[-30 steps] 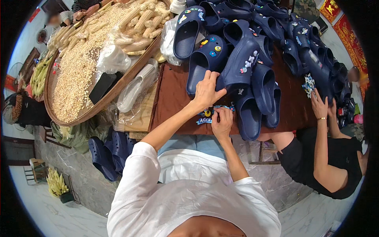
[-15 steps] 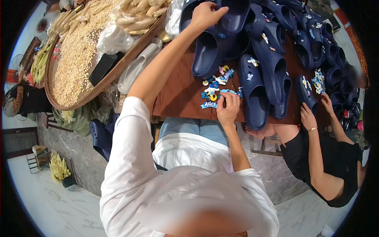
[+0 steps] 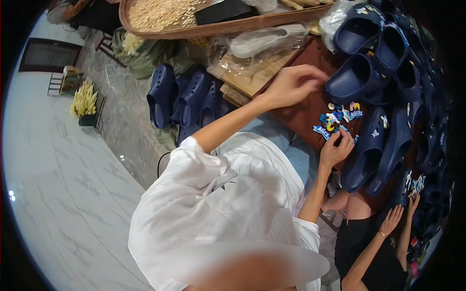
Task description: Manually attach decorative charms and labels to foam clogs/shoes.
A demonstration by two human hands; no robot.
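My left hand point(image 3: 300, 86) hovers over the brown tabletop point(image 3: 310, 109), open and holding nothing I can see. Its fingers stretch toward a navy clog point(image 3: 352, 80) in a heap; whether they touch is unclear. Below that clog lies a small pile of colourful shoe charms point(image 3: 331, 118), some shaped like blue lettered banners. At the pile's near edge, my right hand point(image 3: 336, 148) has its fingers curled and pinched on a charm, which they partly cover. Right of this hand rests another navy clog point(image 3: 366, 150) with white charms on its upper.
A wicker tray point(image 3: 233, 30) of kernels stands at the far side, near a bagged white shoe point(image 3: 264, 41). Several navy clogs point(image 3: 193, 92) are to the left. At right, a co-worker's hands point(image 3: 392, 220) are beside another clog and charm cluster point(image 3: 417, 184).
My view has swung left, shifting the table rightward in the picture. My left hand has come off the clogs at the back and moved nearer. The right hand stays at the charms.
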